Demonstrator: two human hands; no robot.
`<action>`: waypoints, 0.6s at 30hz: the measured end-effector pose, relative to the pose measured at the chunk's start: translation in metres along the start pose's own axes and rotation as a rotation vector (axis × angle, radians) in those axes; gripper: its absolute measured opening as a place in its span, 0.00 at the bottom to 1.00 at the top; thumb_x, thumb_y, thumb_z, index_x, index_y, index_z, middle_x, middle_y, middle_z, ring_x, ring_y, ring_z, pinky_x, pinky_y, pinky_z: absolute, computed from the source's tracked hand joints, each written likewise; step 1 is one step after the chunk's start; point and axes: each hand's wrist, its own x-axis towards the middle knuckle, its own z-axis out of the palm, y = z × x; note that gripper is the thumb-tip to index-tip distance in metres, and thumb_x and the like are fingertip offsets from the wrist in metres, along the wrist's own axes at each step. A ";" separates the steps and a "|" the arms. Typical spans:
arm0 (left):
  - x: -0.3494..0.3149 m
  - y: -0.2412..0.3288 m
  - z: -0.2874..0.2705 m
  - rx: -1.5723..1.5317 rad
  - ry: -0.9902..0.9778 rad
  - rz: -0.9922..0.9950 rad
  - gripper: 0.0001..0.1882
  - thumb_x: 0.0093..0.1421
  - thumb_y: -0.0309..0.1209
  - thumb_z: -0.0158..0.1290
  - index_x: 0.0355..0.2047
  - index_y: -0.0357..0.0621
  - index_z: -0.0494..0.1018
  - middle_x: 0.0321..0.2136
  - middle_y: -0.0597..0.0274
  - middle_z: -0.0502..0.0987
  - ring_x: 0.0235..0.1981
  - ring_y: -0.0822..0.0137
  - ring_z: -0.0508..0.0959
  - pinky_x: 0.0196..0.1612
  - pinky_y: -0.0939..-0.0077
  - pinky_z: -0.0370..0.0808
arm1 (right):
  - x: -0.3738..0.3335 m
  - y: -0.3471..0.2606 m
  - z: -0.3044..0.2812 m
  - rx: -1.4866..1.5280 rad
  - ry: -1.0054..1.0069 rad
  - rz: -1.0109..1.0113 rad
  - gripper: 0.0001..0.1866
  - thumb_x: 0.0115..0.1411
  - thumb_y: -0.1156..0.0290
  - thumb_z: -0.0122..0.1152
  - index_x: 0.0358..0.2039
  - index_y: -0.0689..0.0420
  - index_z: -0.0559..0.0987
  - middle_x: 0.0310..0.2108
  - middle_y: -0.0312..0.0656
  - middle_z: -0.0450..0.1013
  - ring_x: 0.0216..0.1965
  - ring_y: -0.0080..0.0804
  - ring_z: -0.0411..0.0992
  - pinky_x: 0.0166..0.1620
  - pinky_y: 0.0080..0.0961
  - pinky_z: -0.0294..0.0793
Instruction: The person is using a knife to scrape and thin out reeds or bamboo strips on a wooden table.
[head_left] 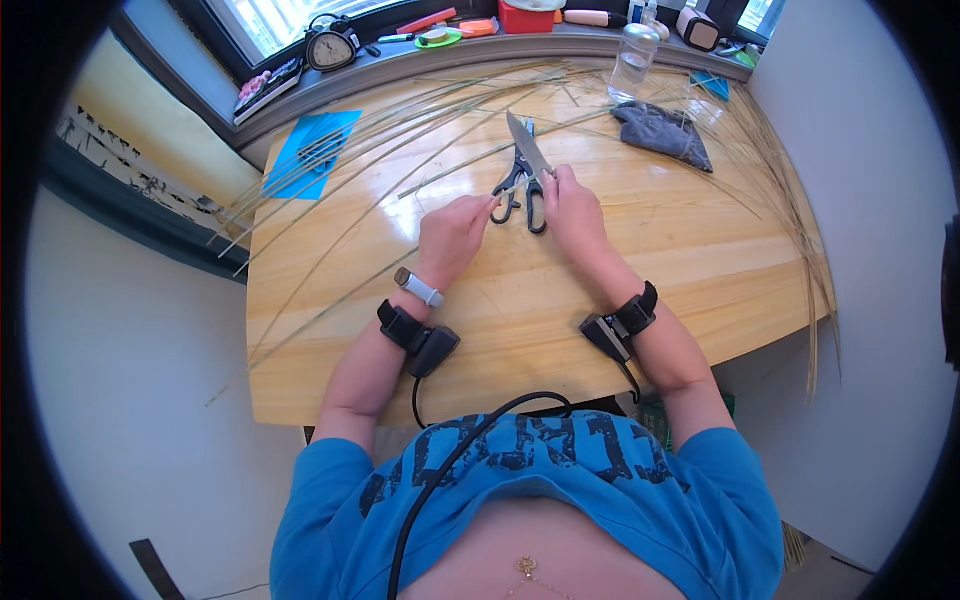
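My right hand [575, 208] is closed round a knife, its wide steel blade [527, 143] pointing up and to the left. Just left of it, my left hand [452, 232] pinches a thin, pale green plant strip [513, 187] that reaches toward the base of the blade. Fingers hide the strip's ends and the knife's handle. Beneath the blade and strip, between my hands, a pair of scissors with black handles [537, 212] lies on the wooden table [480, 310]; the blade partly covers it.
Long thin strips [375, 150] spread across the table's far left, and more [790, 200] hang over its right edge. A blue sheet [298, 175] lies far left. A clear bottle [632, 65] and a dark grey bag [662, 135] sit far right. A black cable [440, 470] crosses my shirt.
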 end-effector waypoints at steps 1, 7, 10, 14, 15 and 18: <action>0.000 0.001 0.001 -0.013 0.004 -0.001 0.09 0.60 0.34 0.51 0.32 0.44 0.78 0.26 0.56 0.77 0.24 0.54 0.77 0.25 0.67 0.72 | 0.001 -0.001 -0.002 0.003 0.014 0.002 0.13 0.66 0.62 0.42 0.34 0.59 0.66 0.20 0.57 0.72 0.24 0.59 0.72 0.28 0.51 0.69; 0.000 0.000 0.002 0.006 -0.033 -0.037 0.09 0.60 0.34 0.51 0.33 0.44 0.78 0.26 0.56 0.77 0.24 0.54 0.77 0.25 0.66 0.72 | -0.015 -0.017 0.014 0.043 -0.046 -0.123 0.12 0.65 0.62 0.43 0.33 0.58 0.66 0.20 0.56 0.72 0.24 0.58 0.72 0.28 0.52 0.70; -0.001 0.001 0.002 0.008 -0.017 -0.005 0.09 0.60 0.34 0.51 0.33 0.44 0.78 0.26 0.57 0.77 0.25 0.54 0.77 0.25 0.66 0.72 | 0.001 -0.005 0.001 -0.019 -0.043 -0.010 0.12 0.65 0.63 0.43 0.33 0.59 0.66 0.20 0.56 0.72 0.23 0.58 0.72 0.28 0.51 0.70; -0.001 0.000 0.005 0.000 -0.024 -0.008 0.09 0.60 0.34 0.51 0.33 0.44 0.78 0.27 0.57 0.78 0.25 0.54 0.77 0.26 0.67 0.73 | -0.017 -0.020 0.010 0.031 -0.059 -0.074 0.12 0.65 0.63 0.43 0.33 0.59 0.67 0.19 0.56 0.72 0.23 0.57 0.72 0.27 0.51 0.70; -0.001 0.001 0.003 0.000 -0.031 -0.020 0.09 0.60 0.34 0.51 0.33 0.44 0.78 0.27 0.56 0.78 0.25 0.54 0.77 0.26 0.67 0.73 | -0.013 -0.018 0.007 0.026 -0.047 -0.075 0.12 0.65 0.63 0.43 0.33 0.59 0.67 0.19 0.56 0.72 0.23 0.57 0.72 0.27 0.51 0.70; 0.000 0.001 0.002 0.004 -0.024 0.000 0.09 0.60 0.34 0.51 0.33 0.44 0.78 0.27 0.56 0.78 0.25 0.54 0.77 0.27 0.67 0.73 | -0.004 -0.007 0.008 0.036 -0.019 -0.042 0.12 0.65 0.63 0.43 0.33 0.59 0.67 0.19 0.56 0.72 0.23 0.57 0.72 0.27 0.51 0.70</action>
